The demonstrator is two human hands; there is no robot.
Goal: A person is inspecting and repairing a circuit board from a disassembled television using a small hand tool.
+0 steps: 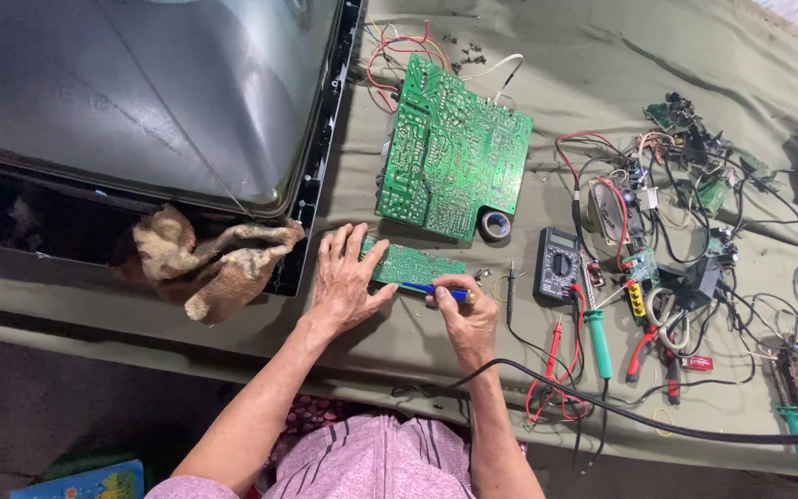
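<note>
Pressing flat, the left hand (344, 282) steadies a small circuit board (410, 265) near the bench's front edge. The right hand (466, 310) pinches a blue-handled soldering iron (436, 290). The board looks light, stiff, fragile; best held by its edges.

Olive-cloth table (602, 55); large circuit board (454, 148), tape roll (495, 225), multimeter (558, 264), rag (210, 261)

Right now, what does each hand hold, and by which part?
The right hand grips a blue-handled soldering iron by its handle. The left hand holds nothing; it presses flat on the small green circuit board.
</note>
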